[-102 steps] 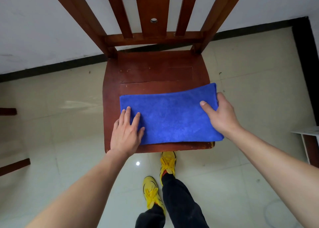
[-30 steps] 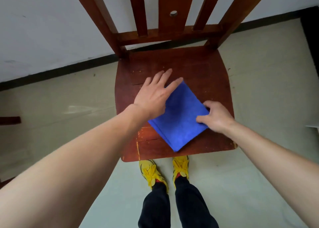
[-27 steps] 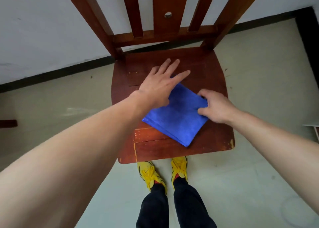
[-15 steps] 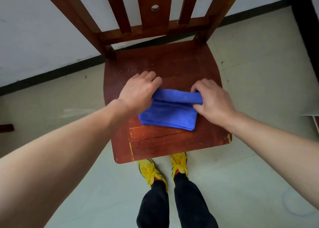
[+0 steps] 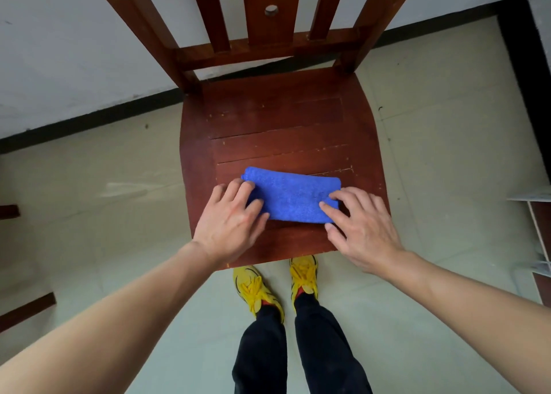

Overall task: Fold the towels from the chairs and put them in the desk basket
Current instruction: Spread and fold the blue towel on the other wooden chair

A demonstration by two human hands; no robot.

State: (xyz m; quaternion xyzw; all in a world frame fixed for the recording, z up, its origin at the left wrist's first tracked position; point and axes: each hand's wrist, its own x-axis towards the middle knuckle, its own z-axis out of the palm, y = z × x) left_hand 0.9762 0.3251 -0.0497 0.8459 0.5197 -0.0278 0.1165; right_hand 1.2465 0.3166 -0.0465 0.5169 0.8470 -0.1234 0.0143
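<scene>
A: Largest item?
B: Wooden chair [image 5: 277, 131]
A: On it?
B: Blue towel [image 5: 293, 198], folded small, toward the seat's front edge
A: Hands?
B: Left hand [image 5: 231, 223], right hand [image 5: 362, 229]: both unclenched, fingertips resting on the towel's two ends

A bright blue towel [image 5: 293, 198], plush and folded into a small thick rectangle, lies flat near the front of a reddish-brown wooden chair [image 5: 283, 131] seat, long side running left to right. The left hand [image 5: 231, 223] fingers [image 5: 242, 191] rest on its left end, and the right hand [image 5: 362, 229] fingers [image 5: 346, 196] rest on its right end. Its middle shows between them.
</scene>
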